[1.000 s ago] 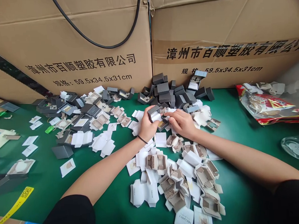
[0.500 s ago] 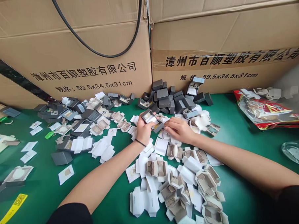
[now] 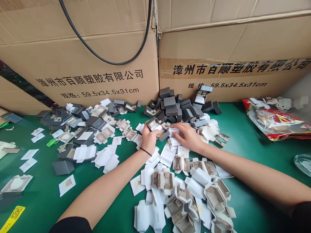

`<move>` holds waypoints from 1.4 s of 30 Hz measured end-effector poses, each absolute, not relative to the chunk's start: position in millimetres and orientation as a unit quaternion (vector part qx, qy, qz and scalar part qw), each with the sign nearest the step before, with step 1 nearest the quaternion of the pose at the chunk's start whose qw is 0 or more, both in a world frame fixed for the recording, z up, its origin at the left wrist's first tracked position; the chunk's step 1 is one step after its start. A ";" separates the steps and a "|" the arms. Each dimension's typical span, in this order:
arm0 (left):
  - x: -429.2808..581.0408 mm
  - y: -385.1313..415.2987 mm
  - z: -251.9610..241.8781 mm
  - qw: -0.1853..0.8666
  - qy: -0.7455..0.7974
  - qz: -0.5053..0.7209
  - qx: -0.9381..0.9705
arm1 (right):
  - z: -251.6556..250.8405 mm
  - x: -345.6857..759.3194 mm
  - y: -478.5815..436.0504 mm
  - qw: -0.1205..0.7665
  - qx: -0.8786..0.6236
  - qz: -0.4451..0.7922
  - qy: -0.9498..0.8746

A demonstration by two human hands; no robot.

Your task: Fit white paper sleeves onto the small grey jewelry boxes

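Observation:
Tilted in my left hand (image 3: 149, 139) is a small dark grey hinged box (image 3: 163, 135) with its lid raised; my fingers and thumb are closed around its left side. Close to its right edge is my right hand (image 3: 188, 137), the fingers bent and the thumb against a folded white paper piece (image 3: 173, 132). The fingertips partly hide that paper. Beneath both hands lie loose white papers (image 3: 168, 156) and unfolded card inserts (image 3: 182, 163) with grey-brown insides.
Dark grey boxes are heaped behind my hands (image 3: 169, 102) and to the left (image 3: 94, 122). More card inserts (image 3: 163, 180) spread toward me. A red snack bag (image 3: 281, 118) and a clear round container (image 3: 309, 163) sit right. Large cartons (image 3: 103, 50) stand behind; a black cable (image 3: 112, 63) hangs down.
My right hand has drawn slightly away from the box, and a white paper piece now shows at its thumb and fingers. The left hand keeps the box; the view has tilted up slightly.

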State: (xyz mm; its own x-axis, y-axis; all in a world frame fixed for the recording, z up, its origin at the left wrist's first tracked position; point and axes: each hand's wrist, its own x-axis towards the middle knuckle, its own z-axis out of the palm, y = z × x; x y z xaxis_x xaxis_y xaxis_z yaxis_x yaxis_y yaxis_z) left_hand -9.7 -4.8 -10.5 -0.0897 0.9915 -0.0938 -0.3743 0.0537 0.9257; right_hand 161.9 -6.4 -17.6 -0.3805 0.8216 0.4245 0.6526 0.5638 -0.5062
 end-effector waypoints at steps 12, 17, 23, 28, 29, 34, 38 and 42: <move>-9.4 -3.7 -10.0 0.577 0.439 0.597 0.344 | -19.5 170.4 -2.3 0.479 -0.442 0.294 -0.700; -9.6 -4.3 -9.9 0.578 0.428 0.601 0.349 | -20.9 168.9 -0.1 0.482 -0.449 0.338 -0.673; -9.7 -4.2 -12.9 0.584 0.404 0.598 0.373 | -14.7 169.4 -5.8 0.512 -0.432 0.205 -0.714; -8.2 -4.1 -12.4 0.567 0.426 0.596 0.377 | -8.4 167.3 -14.8 0.390 -0.358 0.099 -0.843; -7.9 -4.2 -12.1 0.565 0.429 0.596 0.377 | -8.4 166.6 -15.5 0.347 -0.346 0.084 -0.868; -8.4 -4.8 -11.7 0.570 0.438 0.587 0.373 | -8.1 166.1 -16.5 0.245 -0.294 -0.009 -0.924; -8.8 -5.4 -11.3 0.572 0.438 0.584 0.375 | -5.5 167.3 -19.6 0.219 -0.244 -0.060 -0.943; -8.7 -6.4 -10.1 0.573 0.439 0.580 0.376 | -6.8 166.6 -23.0 0.191 -0.284 -0.123 -0.931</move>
